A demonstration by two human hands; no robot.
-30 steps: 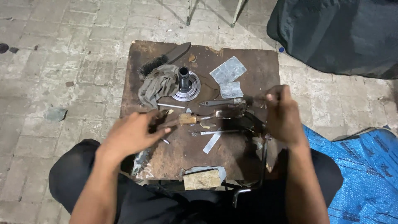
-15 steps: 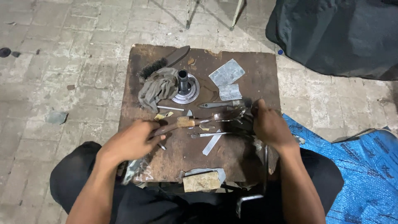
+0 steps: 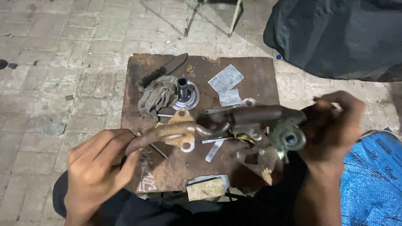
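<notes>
Holding a rusty metal assembly [image 3: 217, 125] up off the board [image 3: 259, 71], the person is working with both hands raised toward the camera. The left hand [image 3: 98, 167], at 8 o'clock in the view, is clenching around the thin lever end of the assembly; the fingers are wrapping it fully. The assembly is spanning the middle of the view from 8 o'clock to 3 o'clock: a bent, rust-brown bracket with a bolt hole, then a darker tube, then a greenish round fitting [image 3: 289, 140] at the far end. The right hand [image 3: 333, 125], at 3 o'clock, is grasping that fitting end, fingers curling over its back; how the thumb is bearing cannot be told.

Below and behind, on the board, the following are lying: a wire brush [image 3: 161, 73] at 11 o'clock, a grey rag [image 3: 157, 98] just beside it, a round flanged hub [image 3: 186, 92] touching the rag's right edge, two pale metal sheets [image 3: 226, 81] at 12 o'clock, and a wooden block [image 3: 205, 190] at the near edge, at 6 o'clock. A blue tarp [image 3: 372, 180] is lying at 4 o'clock, a black cover [image 3: 335, 37] at 1 o'clock.

Judgement: the step in hand appears to be inspection or turning of the lifted assembly, both ends being secured. Any next move is calling for a steady two-handed hold, since the piece looks long, jointed and liable to swing at its middle.
</notes>
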